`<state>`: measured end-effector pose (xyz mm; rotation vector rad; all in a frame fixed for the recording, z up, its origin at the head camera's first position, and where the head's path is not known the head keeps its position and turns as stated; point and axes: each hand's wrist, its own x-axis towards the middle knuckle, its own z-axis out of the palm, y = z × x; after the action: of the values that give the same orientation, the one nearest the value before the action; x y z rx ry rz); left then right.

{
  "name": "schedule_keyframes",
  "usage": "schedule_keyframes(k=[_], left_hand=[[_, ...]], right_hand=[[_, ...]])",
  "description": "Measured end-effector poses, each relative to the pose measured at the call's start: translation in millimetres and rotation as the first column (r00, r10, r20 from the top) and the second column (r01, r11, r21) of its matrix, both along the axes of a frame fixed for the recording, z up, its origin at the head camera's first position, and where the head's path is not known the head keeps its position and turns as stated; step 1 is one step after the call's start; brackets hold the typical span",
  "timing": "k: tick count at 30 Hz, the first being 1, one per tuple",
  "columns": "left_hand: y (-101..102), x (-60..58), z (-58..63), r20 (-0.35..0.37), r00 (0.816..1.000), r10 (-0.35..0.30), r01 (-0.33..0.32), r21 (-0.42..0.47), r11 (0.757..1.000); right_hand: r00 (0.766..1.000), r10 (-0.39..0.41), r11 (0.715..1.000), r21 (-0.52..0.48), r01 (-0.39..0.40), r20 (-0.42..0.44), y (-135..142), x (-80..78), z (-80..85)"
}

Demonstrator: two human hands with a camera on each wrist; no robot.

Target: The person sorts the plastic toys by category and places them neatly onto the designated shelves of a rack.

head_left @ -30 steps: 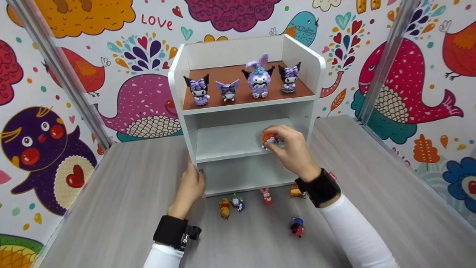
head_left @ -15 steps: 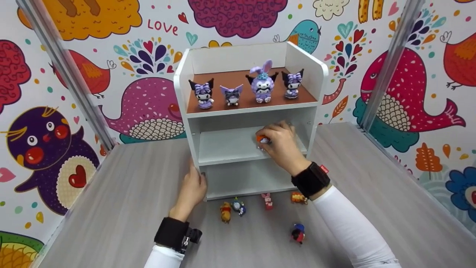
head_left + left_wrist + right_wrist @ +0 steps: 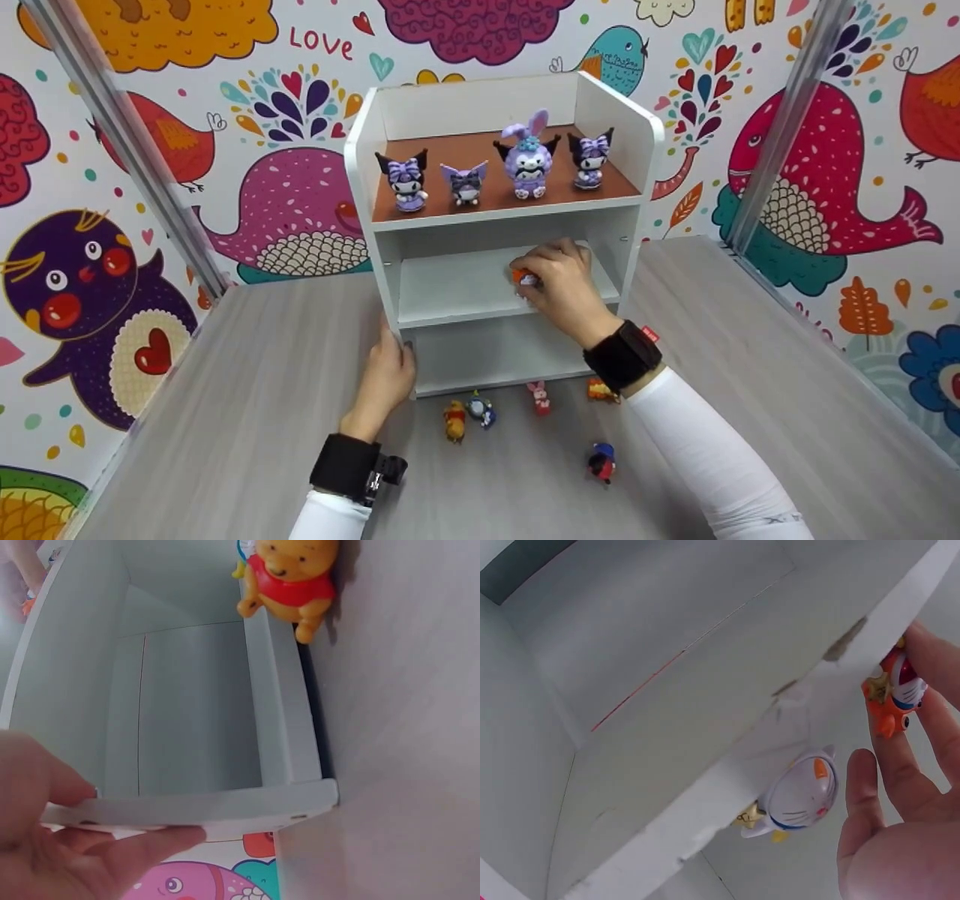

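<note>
My right hand (image 3: 559,289) is at the middle shelf (image 3: 450,289) of a small white shelf unit, pinching a small cat figurine (image 3: 900,690) with orange and white parts. In the right wrist view it is right at the shelf's front edge. Near it on the same shelf is a white cat figurine (image 3: 802,791) with an orange patch and a gold piece, hidden behind my hand in the head view. My left hand (image 3: 386,375) grips the unit's left side panel (image 3: 202,806) low down, thumb on the inner side and fingers outside.
Several purple and black figurines (image 3: 527,169) stand on the brown top shelf. On the table before the unit lie a bear (image 3: 454,422), a blue-and-white figurine (image 3: 481,410), a pink rabbit-eared figurine (image 3: 538,398), an orange one (image 3: 602,389) and a blue-and-red one (image 3: 601,463).
My right hand has moved a little left along the middle shelf with the orange-and-white cat figurine. My left hand keeps its grip on the side panel.
</note>
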<state>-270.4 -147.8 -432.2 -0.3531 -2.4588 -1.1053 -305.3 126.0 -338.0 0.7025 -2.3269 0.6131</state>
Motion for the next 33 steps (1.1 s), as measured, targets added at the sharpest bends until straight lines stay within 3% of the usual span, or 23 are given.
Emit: schedule_keyframes(k=[14,21,29,33], left_hand=[[1,0.7,-2.3,0.014,1.0,0.006,-0.007,0.02,1.0],[1,0.2,-2.5,0.023,1.0,0.02,-0.02,0.003,1.0],[0,1.9,1.6,0.025,1.0,0.011,-0.012,0.002,1.0],[0,2.0,2.7,0.03,1.0,0.009,-0.009,0.005,1.0]], right_hand=[[0.999,-0.018,1.0,0.022,0.018,0.031,0,1.8,0.5],[0.999,-0.027,0.999,0.025,0.027,-0.029,4,7.4,0.6],[0.99,0.031,0.998,-0.044,-0.037,-0.136,21,39.9,2.5],[0.992,0.076,0.997,0.042,-0.072,-0.102,35,63.0,-1.1]])
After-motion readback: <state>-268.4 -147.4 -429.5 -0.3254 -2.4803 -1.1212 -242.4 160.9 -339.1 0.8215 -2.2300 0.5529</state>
